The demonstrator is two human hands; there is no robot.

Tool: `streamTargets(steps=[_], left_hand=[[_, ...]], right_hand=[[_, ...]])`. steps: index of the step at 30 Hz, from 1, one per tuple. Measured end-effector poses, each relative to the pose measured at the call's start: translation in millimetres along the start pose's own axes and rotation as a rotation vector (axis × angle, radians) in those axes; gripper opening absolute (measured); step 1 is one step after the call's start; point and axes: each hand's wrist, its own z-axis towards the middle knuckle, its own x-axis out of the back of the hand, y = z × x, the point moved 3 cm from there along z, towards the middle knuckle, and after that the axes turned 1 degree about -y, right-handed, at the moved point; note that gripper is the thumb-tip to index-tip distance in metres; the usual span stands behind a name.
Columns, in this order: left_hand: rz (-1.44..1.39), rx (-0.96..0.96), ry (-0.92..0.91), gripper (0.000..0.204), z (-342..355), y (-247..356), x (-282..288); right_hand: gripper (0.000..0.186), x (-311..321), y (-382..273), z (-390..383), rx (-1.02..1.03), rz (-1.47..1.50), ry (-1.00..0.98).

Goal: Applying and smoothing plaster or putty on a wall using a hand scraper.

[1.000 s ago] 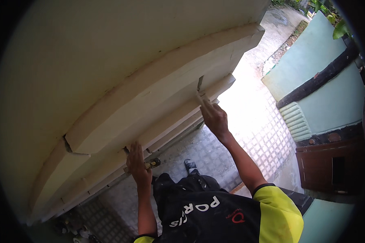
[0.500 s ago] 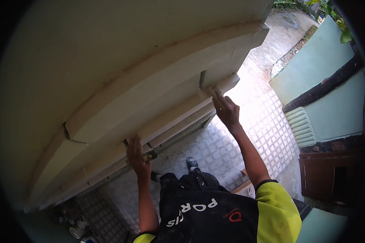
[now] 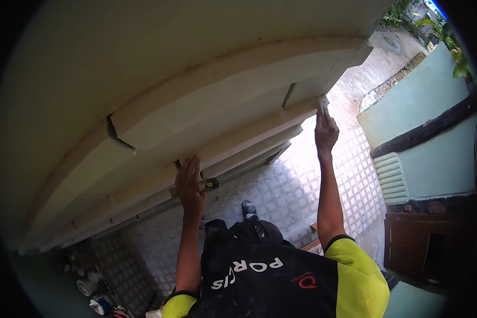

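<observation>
A pale stepped moulding (image 3: 238, 140) runs along the wall in front of me. My left hand (image 3: 189, 183) has its fingers stretched up against the moulding's lower edge, beside a dark gap. Under that palm it keeps hold of a putty knife (image 3: 209, 184); the dark handle end sticks out to the right and most of the blade is covered. Farther right, with the arm reaching up, my right hand (image 3: 327, 132) grips a small pale flat piece (image 3: 322, 100) at the moulding's right end. Its exact kind cannot be made out.
Slots and gaps cut the moulding, one large crack (image 3: 116, 132) at the left. Below lies a tiled floor (image 3: 281, 196). Containers and tools (image 3: 93, 291) stand at the lower left. A green wall (image 3: 434, 159) with a brown wooden cabinet (image 3: 421, 244) is on the right.
My right hand has slid right along the moulding to its end, with the pale piece. The left hand has stayed by the same gap; the whole view has shifted a little.
</observation>
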Motion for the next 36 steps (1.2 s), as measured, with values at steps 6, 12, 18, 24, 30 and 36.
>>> streamTargets(steps=[6,12,18,24,30,36], left_hand=[[-0.026,0.028,-0.035,0.077,-1.4,2.3,5.5],[0.003,0.067,-0.093,0.075,-7.5,8.2,16.1],[-0.371,0.233,-0.34,0.062,-102.1,25.1,-27.8],[-0.644,0.492,-0.292,0.038,-143.5,5.8,-57.5],[-0.502,0.466,-0.233,0.026,-159.1,-24.5,-50.6],[-0.629,0.728,-0.272,0.028,-183.5,-38.5,-54.4]], right_hand=[[0.038,-20.1,-76.9,-70.3,0.566,0.172,-0.038],[0.04,-40.8,-24.3,-103.0,-0.371,0.432,-0.104],[0.058,-48.2,-91.8,-240.8,-0.291,0.644,-0.825],[0.066,-93.5,-123.1,-297.6,-0.078,0.762,-0.889],[0.065,-143.4,-136.9,-293.9,0.092,0.491,-1.041],[0.063,-182.6,-146.6,-304.2,0.32,0.382,-0.804]])
